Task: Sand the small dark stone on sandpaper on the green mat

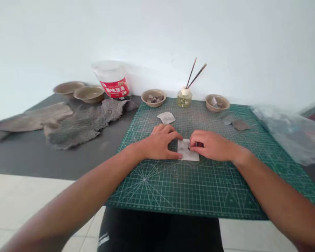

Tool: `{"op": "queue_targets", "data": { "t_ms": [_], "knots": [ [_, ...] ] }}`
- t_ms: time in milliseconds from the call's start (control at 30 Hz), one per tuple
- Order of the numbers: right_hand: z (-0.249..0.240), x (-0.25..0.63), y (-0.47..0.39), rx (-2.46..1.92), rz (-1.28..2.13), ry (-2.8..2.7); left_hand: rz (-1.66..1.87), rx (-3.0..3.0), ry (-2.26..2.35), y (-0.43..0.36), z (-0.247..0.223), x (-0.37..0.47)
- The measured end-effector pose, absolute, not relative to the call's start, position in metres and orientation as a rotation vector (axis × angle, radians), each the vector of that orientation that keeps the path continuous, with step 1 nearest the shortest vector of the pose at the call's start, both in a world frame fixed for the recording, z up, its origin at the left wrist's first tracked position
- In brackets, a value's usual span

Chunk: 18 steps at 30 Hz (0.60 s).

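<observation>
- Left hand (pixel 162 142), centre of the frame: thumb and fingers spread well apart, their tips resting at the left side of the pale square piece; nothing gripped.
- Right hand (pixel 212 144), right of centre: fingers curled, tips drawn close to the thumb over the piece; whether they grip anything cannot be told.
- Pale, flat, roughly square piece (pixel 187 154), centre, lying on the mat between both hands; a small dark spot at the right fingertips, too blurred to identify.
- Green cutting mat with white grid lines (pixel 173 189), centre to lower right.
- Second pale, flat piece (pixel 166 117), above the left hand.
- Tan round bowl with greyish-brown fragments (pixel 153 105), upper centre.
- Clear glass bottle with two dark sticks (pixel 184 100), upper centre.
- Tan round bowl with small pieces (pixel 217 109), upper right of centre.
- Brown flat scrap (pixel 240 125), right.
- Crumpled clear plastic (pixel 291 134), right edge.
- Translucent tub with red label (pixel 115 88), upper left.
- Shaggy grey cloth (pixel 86 122), left.
</observation>
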State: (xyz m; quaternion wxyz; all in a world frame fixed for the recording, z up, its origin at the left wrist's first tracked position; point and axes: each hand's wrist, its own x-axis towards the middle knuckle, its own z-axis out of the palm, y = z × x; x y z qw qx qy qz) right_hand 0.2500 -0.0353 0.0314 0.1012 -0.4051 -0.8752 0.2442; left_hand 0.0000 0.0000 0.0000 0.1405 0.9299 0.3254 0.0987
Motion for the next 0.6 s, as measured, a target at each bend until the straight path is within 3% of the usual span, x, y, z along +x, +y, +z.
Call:
{"op": "queue_targets", "data": {
  "t_ms": [133, 267, 433, 600],
  "knots": [
    [0.023, 0.2387, -0.0401, -1.048, 0.782, -2.598, 0.263, 2.685, 0.925, 0.002, 0.0027, 0.0],
    [0.0223, 0.2427, -0.0345, -1.144, 0.616, -2.529, 0.262, 2.695, 0.935, 0.0021, 0.0016, -0.0007],
    [0.0239, 0.2435, -0.0345, -1.033, 0.795, -2.604, 0.266, 2.701, 0.911, 0.001, 0.0012, -0.0003],
    [0.0238, 0.2428, -0.0335, -1.159, 0.596, -2.531, 0.256, 2.702, 0.911, 0.0019, 0.0026, -0.0001]
  ]
}}
